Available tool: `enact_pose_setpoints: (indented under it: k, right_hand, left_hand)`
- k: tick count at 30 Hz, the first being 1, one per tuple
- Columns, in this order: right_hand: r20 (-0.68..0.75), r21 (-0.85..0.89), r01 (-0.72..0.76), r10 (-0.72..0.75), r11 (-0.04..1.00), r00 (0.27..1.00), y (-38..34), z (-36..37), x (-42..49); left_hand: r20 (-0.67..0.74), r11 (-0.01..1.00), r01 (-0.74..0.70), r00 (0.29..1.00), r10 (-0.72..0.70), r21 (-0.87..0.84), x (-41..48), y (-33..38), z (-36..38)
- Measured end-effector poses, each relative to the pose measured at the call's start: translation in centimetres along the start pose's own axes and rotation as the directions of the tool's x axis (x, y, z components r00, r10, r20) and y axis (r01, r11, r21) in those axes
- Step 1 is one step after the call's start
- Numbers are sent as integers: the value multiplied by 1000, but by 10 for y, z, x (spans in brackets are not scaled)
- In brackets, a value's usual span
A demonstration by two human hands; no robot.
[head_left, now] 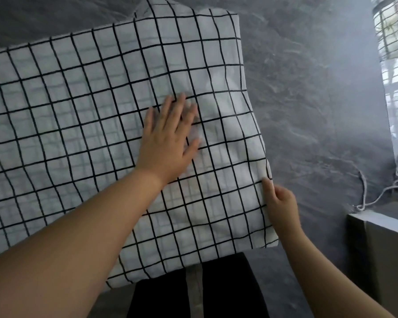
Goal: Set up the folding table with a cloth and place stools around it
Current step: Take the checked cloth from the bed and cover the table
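Grey marbled stone floor [308, 111] surrounds the white fabric cloth with a black grid [78, 134], which lies spread over the table and hides its top. The left hand [168, 143] presses flat near the right edge, fingers straight and spread. The right hand [280, 203] pinches the cloth's hem at that edge.

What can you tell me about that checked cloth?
The cloth is white with a thin black grid, apparently soft woven fabric. It lies spread out flat, hiding whatever is beneath, and is mildly rumpled toward its right side. The left hand presses flat on it; the right hand pinches its right edge.
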State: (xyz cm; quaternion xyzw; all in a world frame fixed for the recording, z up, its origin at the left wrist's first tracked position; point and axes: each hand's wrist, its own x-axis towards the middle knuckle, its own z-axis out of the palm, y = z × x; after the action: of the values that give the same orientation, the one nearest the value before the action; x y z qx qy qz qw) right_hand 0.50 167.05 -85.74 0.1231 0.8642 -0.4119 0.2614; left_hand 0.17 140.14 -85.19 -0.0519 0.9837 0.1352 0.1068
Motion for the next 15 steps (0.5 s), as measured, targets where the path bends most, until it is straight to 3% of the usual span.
enact_pose_setpoints:
  k: [2,5,10,15]
  right_hand:
    - [-92,-9,24,-24,1000,995,8,-2,-10]
    - [-176,-1,-53,52,999,983,20,2,-22]
    - [-41,143,-180,188,973,981,6,7,-12]
    - [156,234,-143,108,962,982,-67,9,63]
  left_hand:
    - [35,999,27,999,-28,27,14,-2,0]
    - [63,992,-98,994,93,81,12,-5,10]
    - [55,986,-121,992,116,110,-7,-15,17]
    - [25,991,-73,997,70,113,-3,-30,8]
